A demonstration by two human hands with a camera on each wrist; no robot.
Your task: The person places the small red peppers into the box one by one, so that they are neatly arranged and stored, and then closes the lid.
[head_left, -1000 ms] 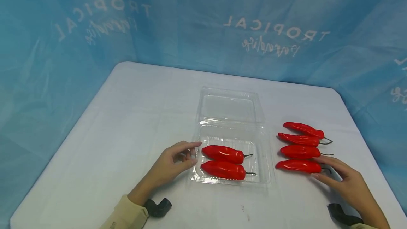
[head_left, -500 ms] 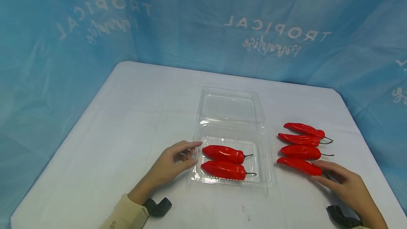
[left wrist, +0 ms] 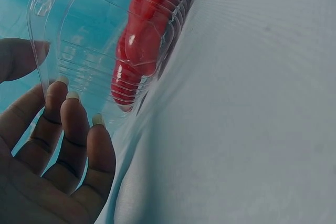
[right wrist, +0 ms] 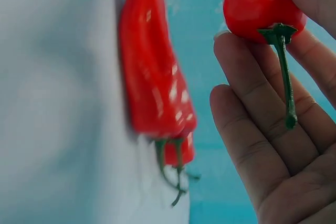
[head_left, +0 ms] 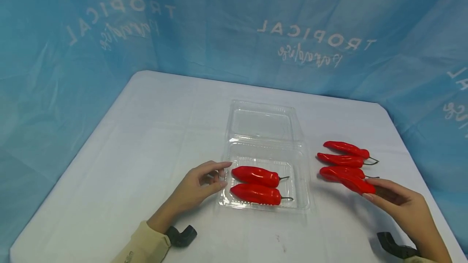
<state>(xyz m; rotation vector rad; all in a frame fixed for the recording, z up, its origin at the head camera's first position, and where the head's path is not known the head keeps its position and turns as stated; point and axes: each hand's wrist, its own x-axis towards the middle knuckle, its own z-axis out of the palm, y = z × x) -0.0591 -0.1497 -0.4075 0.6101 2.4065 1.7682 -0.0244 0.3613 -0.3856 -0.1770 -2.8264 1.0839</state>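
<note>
My right hand pinches a red chili pepper near its stem end, held up over the right side of the table. In the right wrist view that pepper's green stem hangs past the fingers. Behind it lie three more red peppers in a row. At centre stands a clear plastic clamshell box with its lid folded back. Two red peppers lie side by side in its base, stems to the right. My left hand rests at the box's left rim, fingers loosely bent, thumb and index fingertips apart.
The box's lid lies toward the far side of the white table. Blue printed sheeting hangs behind and along both sides. Dark curved pieces sit at both wrists.
My right hand has gripped the nearest pepper of the row and lifted it, its tip tilting over the neighbouring pepper. The left hand and the box stay where they were.
</note>
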